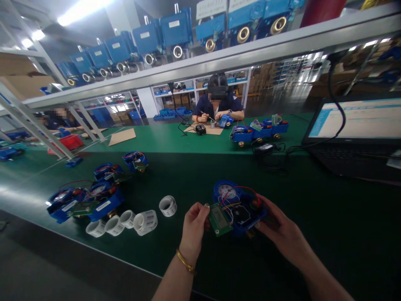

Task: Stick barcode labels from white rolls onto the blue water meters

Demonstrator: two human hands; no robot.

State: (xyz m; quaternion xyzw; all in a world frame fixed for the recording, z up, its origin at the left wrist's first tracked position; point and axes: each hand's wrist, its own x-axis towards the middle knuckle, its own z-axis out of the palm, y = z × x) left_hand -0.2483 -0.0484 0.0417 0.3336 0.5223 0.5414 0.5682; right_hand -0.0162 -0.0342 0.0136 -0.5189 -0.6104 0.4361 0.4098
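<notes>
Between my hands on the dark green table sits an opened blue water meter (pixel 239 209), its round dial to the left and red, white and yellow wires showing inside. My left hand (pixel 196 218) pinches the edge of a green circuit board with a small display (pixel 219 219), held tilted at the meter's left side. Wires run from the board into the housing. My right hand (pixel 280 221) grips the meter's right side, thumb low and fingers along the far edge. Part of the right fingers is hidden behind the housing.
Several rolls of white labels (pixel 145 222) and more open meters (pixel 105 198) lie to the left. A laptop (pixel 360 138) stands at right, beside a black cable and adapter (pixel 269 152). Across the table a person (pixel 217 104) works. Overhead, a metal shelf (pixel 200 62) carries blue meters.
</notes>
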